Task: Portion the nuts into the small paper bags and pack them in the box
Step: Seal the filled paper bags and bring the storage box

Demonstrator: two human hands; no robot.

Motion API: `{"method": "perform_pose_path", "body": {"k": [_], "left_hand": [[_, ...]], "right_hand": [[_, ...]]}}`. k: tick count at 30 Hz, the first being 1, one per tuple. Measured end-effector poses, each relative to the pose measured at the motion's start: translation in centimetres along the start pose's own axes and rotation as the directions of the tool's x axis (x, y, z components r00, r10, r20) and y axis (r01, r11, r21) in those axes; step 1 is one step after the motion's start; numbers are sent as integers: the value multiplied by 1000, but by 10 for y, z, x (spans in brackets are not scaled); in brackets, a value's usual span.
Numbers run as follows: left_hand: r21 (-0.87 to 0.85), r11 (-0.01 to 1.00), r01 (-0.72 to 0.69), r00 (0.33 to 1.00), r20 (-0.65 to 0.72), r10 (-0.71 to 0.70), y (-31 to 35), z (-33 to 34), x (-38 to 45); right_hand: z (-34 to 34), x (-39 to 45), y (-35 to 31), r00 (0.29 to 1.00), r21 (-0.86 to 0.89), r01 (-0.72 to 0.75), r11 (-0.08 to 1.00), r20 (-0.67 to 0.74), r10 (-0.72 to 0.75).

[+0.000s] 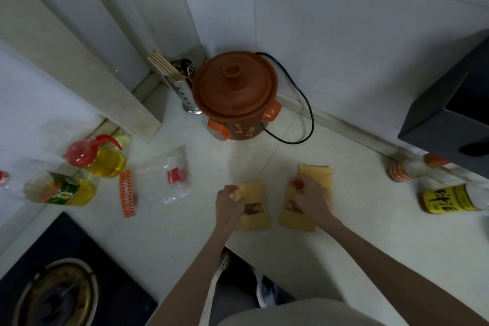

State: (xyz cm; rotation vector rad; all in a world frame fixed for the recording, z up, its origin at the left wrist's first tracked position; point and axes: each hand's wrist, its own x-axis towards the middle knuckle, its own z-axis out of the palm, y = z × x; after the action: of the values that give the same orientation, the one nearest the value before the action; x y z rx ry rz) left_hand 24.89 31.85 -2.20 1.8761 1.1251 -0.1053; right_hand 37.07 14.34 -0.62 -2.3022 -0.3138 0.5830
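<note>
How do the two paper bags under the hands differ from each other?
The left paper bag lies alone, and the left hand grips its top edge. The right paper bag lies with its top over another bag, and the right hand presses its middle. Both are tan, flat, with a small dark window.

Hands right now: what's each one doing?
Left hand: closed, pinching the left paper bag.
Right hand: on the right paper bag; grip unclear.

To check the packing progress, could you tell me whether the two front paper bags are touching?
Apart: the head view shows bare counter between the left bag and the right bag.
</note>
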Motion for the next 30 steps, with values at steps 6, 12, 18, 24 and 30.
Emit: {"method": "perform_pose_path", "body": {"k": [6, 12, 18, 24, 30], "left_hand": [[-65, 996, 69, 994, 93, -63, -10, -6, 11], [-71, 991, 112, 981, 165, -99, -13, 0, 14], [8, 999, 47, 981, 190, -47, -10, 6, 15], [59, 993, -104, 983, 160, 94, -6, 0, 20], [56, 982, -178, 974, 155, 167, 4, -9, 21]], "right_hand": [[43, 16, -19, 935, -28, -111, 993, 336, 114], [57, 21, -19, 869, 22, -291, 956, 425, 255], [66, 17, -22, 830, 10, -294, 956, 498, 250], [61, 22, -24, 863, 23, -182, 983, 483, 149], [50, 26, -30, 914, -7, -4, 1000, 406, 6]]}}
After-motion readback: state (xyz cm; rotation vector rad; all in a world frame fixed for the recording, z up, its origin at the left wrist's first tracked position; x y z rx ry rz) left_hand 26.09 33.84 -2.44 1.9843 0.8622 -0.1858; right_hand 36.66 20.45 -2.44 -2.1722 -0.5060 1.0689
